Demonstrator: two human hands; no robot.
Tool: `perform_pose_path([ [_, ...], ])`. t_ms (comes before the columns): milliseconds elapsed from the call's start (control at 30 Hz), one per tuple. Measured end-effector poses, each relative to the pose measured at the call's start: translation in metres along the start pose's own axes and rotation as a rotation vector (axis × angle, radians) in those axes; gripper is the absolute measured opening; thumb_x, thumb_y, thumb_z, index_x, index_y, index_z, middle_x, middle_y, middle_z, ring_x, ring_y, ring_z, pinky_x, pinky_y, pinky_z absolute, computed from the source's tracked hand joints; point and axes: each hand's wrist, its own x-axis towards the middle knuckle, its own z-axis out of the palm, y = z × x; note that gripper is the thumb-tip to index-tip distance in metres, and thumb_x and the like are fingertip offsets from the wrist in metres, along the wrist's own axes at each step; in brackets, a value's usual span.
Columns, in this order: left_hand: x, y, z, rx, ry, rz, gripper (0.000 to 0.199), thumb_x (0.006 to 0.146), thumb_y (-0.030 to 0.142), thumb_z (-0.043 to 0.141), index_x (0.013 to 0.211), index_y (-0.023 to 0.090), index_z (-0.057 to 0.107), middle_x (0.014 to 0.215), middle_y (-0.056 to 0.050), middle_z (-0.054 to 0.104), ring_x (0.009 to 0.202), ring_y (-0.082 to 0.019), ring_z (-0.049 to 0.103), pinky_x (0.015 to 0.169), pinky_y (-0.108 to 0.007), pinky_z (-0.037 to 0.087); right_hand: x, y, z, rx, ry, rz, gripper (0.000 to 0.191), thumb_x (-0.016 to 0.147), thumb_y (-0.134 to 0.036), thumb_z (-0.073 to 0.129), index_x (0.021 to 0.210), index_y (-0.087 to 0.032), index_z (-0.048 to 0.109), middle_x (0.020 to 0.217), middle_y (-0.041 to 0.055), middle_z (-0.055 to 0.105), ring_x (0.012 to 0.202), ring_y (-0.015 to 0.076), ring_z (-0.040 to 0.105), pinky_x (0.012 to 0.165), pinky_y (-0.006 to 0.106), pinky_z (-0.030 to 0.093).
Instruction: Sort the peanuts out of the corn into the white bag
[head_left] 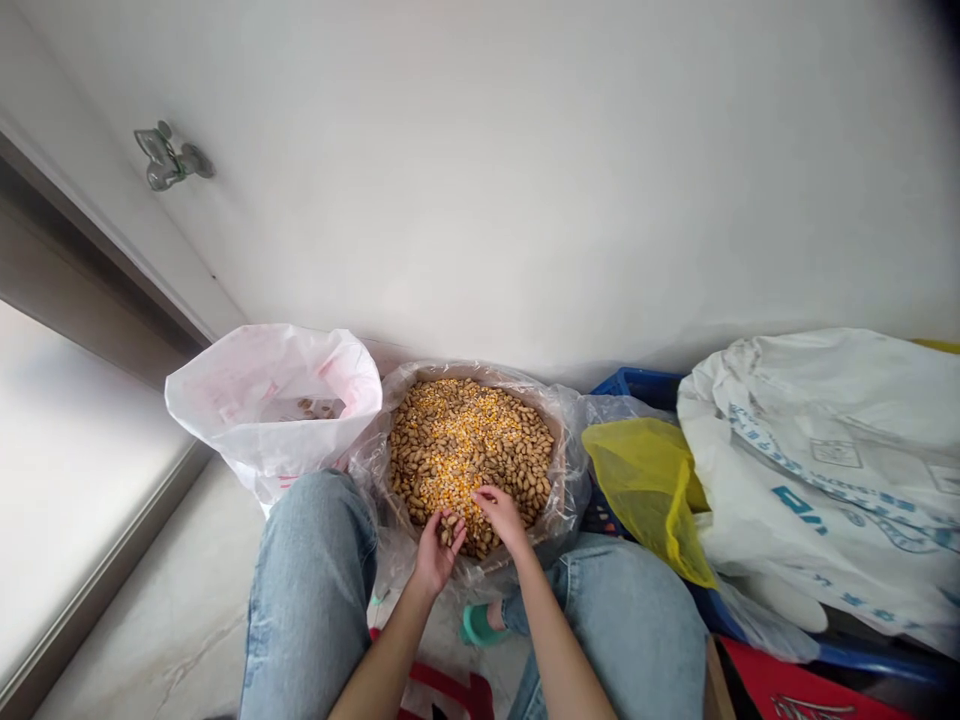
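Note:
Unshelled peanuts [525, 450] mixed with yellow corn kernels [469, 425] fill a wide container lined with clear plastic [574, 470], placed between my knees. My left hand [435, 562] is at the near edge of this heap, palm up. Its fingers curl round a few peanuts [449, 527]. Just to the right, my right hand [501, 512] hovers at the surface of the mix with thumb and fingertips brought together. Whatever is between those fingertips is too small to make out.
An open white bag [300, 440] stands left of the container, some small pieces inside it. On the right are a yellow mesh bag [645, 470], a blue crate [637, 385] and a large white sack [832, 480]. A white wall [525, 180] rises behind. Part of a red stool [450, 685] shows below.

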Motion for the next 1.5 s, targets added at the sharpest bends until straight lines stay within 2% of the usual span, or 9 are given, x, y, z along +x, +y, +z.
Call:
perform_pose_path([
  [100,0.0,0.0,0.002,0.003,0.027,0.009,0.013,0.073,0.023,0.048,0.081,0.013,0.047,0.079,-0.004,0.053,0.073,-0.013,0.053,0.065,-0.024,0.047,-0.013,-0.002,0.004,0.097,-0.154,0.019,0.041,0.064,-0.045,0.047,0.087,-0.011,0.054,0.083,0.0057,0.053,0.067,0.0115,0.048,0.054,0.019,0.036],
  [300,-0.003,-0.001,0.0,-0.029,0.045,0.009,0.011,0.07,0.019,0.051,0.079,0.013,0.048,0.074,0.0,0.052,0.069,-0.012,0.052,0.064,-0.024,0.048,0.001,0.018,0.001,-0.085,0.318,0.056,0.025,0.069,-0.025,0.041,0.088,-0.012,0.05,0.084,0.003,0.052,0.077,0.0097,0.047,0.074,0.019,0.034],
  [600,-0.002,-0.001,-0.003,-0.037,0.025,-0.003,0.011,0.072,0.022,0.05,0.078,0.013,0.046,0.073,0.0,0.051,0.068,-0.013,0.052,0.065,-0.025,0.047,0.027,0.01,-0.005,-0.62,0.267,0.136,0.019,0.073,-0.028,0.037,0.085,-0.021,0.049,0.089,-0.0003,0.05,0.07,0.0118,0.046,0.054,0.021,0.024],
  [767,-0.002,0.001,0.0,-0.03,0.052,-0.007,0.011,0.071,0.022,0.05,0.078,0.014,0.047,0.072,0.0,0.051,0.067,-0.012,0.053,0.063,-0.024,0.047,0.012,0.001,-0.007,-0.281,0.229,0.031,0.022,0.07,-0.032,0.043,0.083,-0.015,0.049,0.081,0.0022,0.051,0.073,0.0106,0.045,0.069,0.021,0.033],
  [967,-0.004,0.001,0.001,-0.033,0.008,0.018,0.008,0.072,0.02,0.048,0.077,0.013,0.048,0.073,-0.002,0.053,0.068,-0.012,0.053,0.06,-0.022,0.047,-0.048,-0.039,0.006,0.055,-0.242,-0.087,0.031,0.066,-0.034,0.049,0.089,-0.014,0.052,0.084,0.0029,0.051,0.08,0.0105,0.048,0.073,0.02,0.036],
  [1167,-0.009,0.003,0.002,-0.127,0.072,0.005,0.006,0.069,0.015,0.051,0.074,0.012,0.049,0.068,0.0,0.053,0.063,-0.011,0.052,0.056,-0.02,0.047,-0.069,-0.022,0.017,0.39,0.012,0.108,0.043,0.064,-0.04,0.047,0.098,-0.013,0.045,0.084,0.005,0.049,0.061,0.0079,0.045,0.05,0.017,0.034],
  [1300,-0.015,0.012,0.014,-0.231,0.08,0.034,0.003,0.07,0.013,0.051,0.072,0.012,0.049,0.067,0.0,0.053,0.063,-0.01,0.052,0.058,-0.021,0.048,-0.066,-0.01,0.017,0.592,0.065,0.185,0.052,0.059,-0.046,0.052,0.098,-0.013,0.043,0.078,0.0039,0.049,0.056,0.0064,0.042,0.047,0.015,0.031],
  [1400,-0.021,0.036,0.041,-0.322,0.046,0.062,0.001,0.071,0.012,0.049,0.071,0.012,0.049,0.067,0.0,0.054,0.066,-0.01,0.052,0.062,-0.021,0.048,-0.065,-0.008,0.019,0.629,0.065,0.224,0.057,0.055,-0.048,0.055,0.098,-0.013,0.044,0.078,0.0035,0.049,0.057,0.0064,0.043,0.047,0.015,0.03],
  [1500,-0.032,0.088,0.081,-0.398,-0.049,0.169,0.006,0.073,0.012,0.044,0.07,0.013,0.049,0.067,0.0,0.055,0.067,-0.009,0.053,0.063,-0.02,0.048,-0.067,-0.01,0.021,0.635,0.044,0.245,0.058,0.054,-0.049,0.056,0.098,-0.014,0.044,0.079,0.0039,0.05,0.059,0.0073,0.044,0.048,0.015,0.032],
])
